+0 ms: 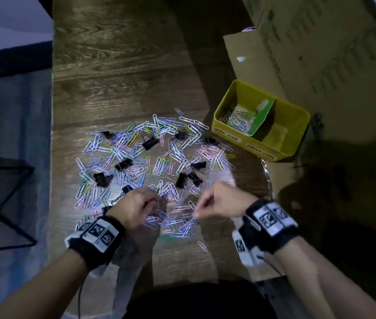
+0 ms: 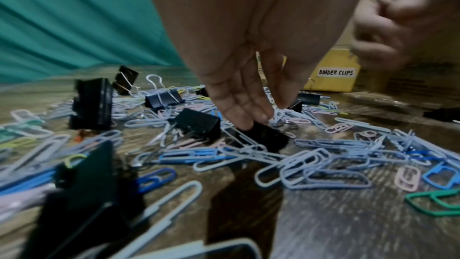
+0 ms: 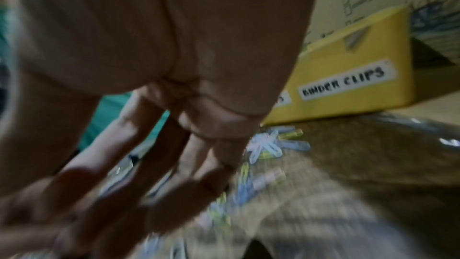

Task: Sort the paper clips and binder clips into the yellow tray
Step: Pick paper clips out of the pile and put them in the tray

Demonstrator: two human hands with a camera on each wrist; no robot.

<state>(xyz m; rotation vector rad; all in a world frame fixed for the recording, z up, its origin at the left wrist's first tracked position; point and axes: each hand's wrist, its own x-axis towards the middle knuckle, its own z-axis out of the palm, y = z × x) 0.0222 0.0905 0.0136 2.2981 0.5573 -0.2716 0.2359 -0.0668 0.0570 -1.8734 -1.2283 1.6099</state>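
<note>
While the wood-grain table (image 1: 118,72) fills most of the head view, stacked cardboard boxes (image 1: 320,42) are seen along its right side, with the yellow tray (image 1: 297,122) set just in front of them. Two compartments are made in that tray by a green divider (image 1: 260,120). A small heap of paper clips (image 1: 237,119) is held in the left compartment, while nothing can be made out in the shadowed right one. On the tray's front wall a white label (image 2: 336,72) reading BINDER CLIPS is shown under that right compartment; the label beside it cannot be read.

Across the middle of the table a broad scatter of coloured paper clips (image 1: 159,162) is spread, near the tray but outside it, and black binder clips (image 1: 123,164) are dotted through it.

At the near edge of the scatter the left hand (image 1: 136,207) is lowered, fingers (image 2: 239,105) pointing down and pinched with the thumb around a few paper clips, one fingertip touching a black binder clip (image 2: 268,137). Just beside it the right hand (image 1: 219,202) is held over the pile with fingers loosely curled; whether anything is gripped cannot be told, the wrist view being blurred.
</note>
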